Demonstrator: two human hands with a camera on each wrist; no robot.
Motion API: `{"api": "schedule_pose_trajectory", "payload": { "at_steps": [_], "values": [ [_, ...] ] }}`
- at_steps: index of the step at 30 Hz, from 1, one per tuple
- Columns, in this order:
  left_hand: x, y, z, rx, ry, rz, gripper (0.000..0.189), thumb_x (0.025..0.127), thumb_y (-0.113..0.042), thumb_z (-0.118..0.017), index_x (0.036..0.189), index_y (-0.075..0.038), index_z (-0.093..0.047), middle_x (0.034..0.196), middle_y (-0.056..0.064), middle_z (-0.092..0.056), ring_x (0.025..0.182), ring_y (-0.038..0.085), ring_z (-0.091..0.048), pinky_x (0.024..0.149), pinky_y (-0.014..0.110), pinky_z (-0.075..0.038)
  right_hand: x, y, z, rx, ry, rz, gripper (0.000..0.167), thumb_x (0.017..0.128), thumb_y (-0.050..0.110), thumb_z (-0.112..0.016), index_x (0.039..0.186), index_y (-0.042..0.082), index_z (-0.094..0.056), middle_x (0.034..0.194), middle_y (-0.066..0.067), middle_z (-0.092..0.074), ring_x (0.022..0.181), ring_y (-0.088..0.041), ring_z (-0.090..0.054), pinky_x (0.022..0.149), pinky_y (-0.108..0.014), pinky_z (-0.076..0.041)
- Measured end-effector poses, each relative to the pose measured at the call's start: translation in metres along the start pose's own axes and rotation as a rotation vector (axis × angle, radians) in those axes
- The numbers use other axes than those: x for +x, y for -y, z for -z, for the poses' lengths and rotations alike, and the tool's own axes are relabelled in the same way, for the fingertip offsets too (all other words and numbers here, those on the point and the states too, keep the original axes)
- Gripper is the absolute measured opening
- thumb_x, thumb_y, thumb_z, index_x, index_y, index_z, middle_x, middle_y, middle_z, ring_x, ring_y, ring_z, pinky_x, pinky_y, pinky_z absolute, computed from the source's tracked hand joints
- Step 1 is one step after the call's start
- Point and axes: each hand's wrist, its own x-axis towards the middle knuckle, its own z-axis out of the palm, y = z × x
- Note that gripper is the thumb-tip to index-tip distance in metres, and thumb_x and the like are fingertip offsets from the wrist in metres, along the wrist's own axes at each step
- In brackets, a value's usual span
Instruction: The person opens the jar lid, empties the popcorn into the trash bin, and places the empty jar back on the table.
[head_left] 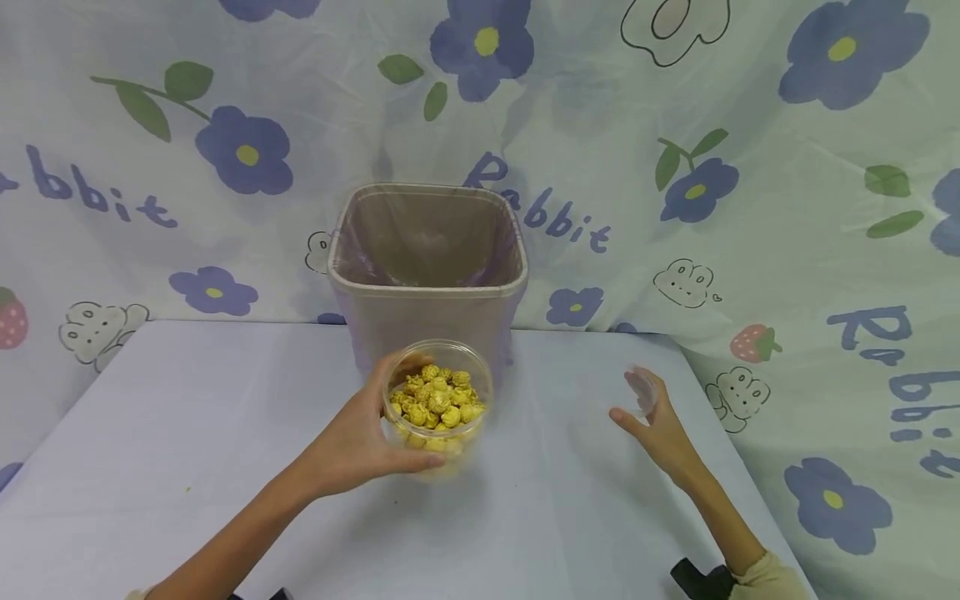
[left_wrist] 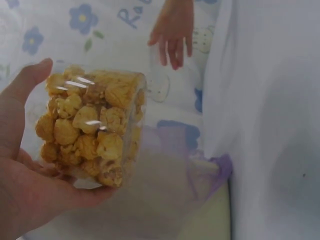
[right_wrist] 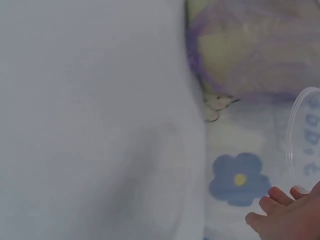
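Note:
My left hand [head_left: 358,446] grips a clear plastic jar [head_left: 480,379] by its side, thumb across the near wall and fingers round the far side. Yellow popcorn [head_left: 437,396] fills much of the jar, and its uncovered mouth faces up toward the head camera. In the left wrist view the popcorn [left_wrist: 82,125] shows through the see-through wall. Off to the right, my right hand [head_left: 667,446] holds a round clear lid [head_left: 642,390] between thumb and fingers. The lid's rim [right_wrist: 292,130] stands on edge at the fingers in the right wrist view.
A beige bin [head_left: 435,312] lined with a thin purple bag stands at the back of the white table [head_left: 570,500], right behind the jar. A flower-and-rabbit patterned cloth [head_left: 585,125] hangs behind and along the right side. Small crumbs [head_left: 188,489] lie on the table.

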Motion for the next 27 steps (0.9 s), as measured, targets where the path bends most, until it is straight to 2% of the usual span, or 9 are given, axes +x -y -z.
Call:
{"api": "schedule_pose_trajectory", "payload": {
  "at_steps": [5, 10, 17, 24, 27],
  "values": [
    [-0.002, 0.0, 0.004, 0.007, -0.009, -0.006, 0.106, 0.069, -0.026, -0.093, 0.151, -0.016, -0.027, 0.148, 0.003, -0.043, 0.133, 0.026, -0.043, 0.102, 0.056, -0.039, -0.003, -0.024, 0.003, -0.077, 0.034, -0.179, 0.092, 0.095, 0.033, -0.069, 0.156, 0.005, -0.006, 0.16, -0.026, -0.018, 0.147, -0.044, -0.01, 0.112, -0.066, -0.013],
    [-0.004, 0.001, 0.008, 0.01, -0.023, -0.012, 0.106, 0.069, -0.024, -0.094, 0.151, -0.017, -0.027, 0.148, 0.004, -0.043, 0.132, 0.026, -0.043, 0.103, 0.056, -0.038, -0.003, -0.043, 0.004, -0.163, 0.059, -0.28, 0.102, 0.092, 0.043, -0.07, 0.157, 0.006, -0.001, 0.161, -0.026, -0.014, 0.147, -0.047, -0.009, 0.111, -0.066, -0.018],
    [-0.008, 0.004, 0.013, 0.034, -0.034, -0.004, 0.105, 0.071, -0.022, -0.093, 0.151, -0.014, -0.026, 0.148, 0.004, -0.042, 0.133, 0.026, -0.041, 0.104, 0.058, -0.037, -0.007, -0.057, 0.004, -0.266, 0.057, -0.311, 0.109, 0.089, 0.05, -0.072, 0.155, 0.001, -0.001, 0.157, -0.03, -0.019, 0.143, -0.052, -0.018, 0.108, -0.067, -0.027],
    [-0.009, 0.005, 0.015, 0.037, -0.03, -0.003, 0.105, 0.071, -0.022, -0.092, 0.151, -0.013, -0.025, 0.148, 0.005, -0.042, 0.134, 0.028, -0.04, 0.104, 0.059, -0.036, -0.012, -0.063, 0.005, -0.31, 0.064, -0.304, 0.109, 0.087, 0.049, -0.074, 0.153, -0.006, -0.006, 0.154, -0.036, -0.019, 0.141, -0.055, -0.019, 0.109, -0.067, -0.023],
    [-0.009, 0.005, 0.016, 0.041, -0.03, -0.004, 0.105, 0.071, -0.021, -0.092, 0.151, -0.012, -0.025, 0.147, 0.005, -0.042, 0.134, 0.029, -0.041, 0.104, 0.059, -0.036, -0.014, -0.064, 0.005, -0.344, 0.061, -0.315, 0.109, 0.087, 0.051, -0.073, 0.153, -0.007, -0.008, 0.154, -0.037, -0.019, 0.138, -0.058, -0.022, 0.106, -0.069, -0.027]
  ]
}}
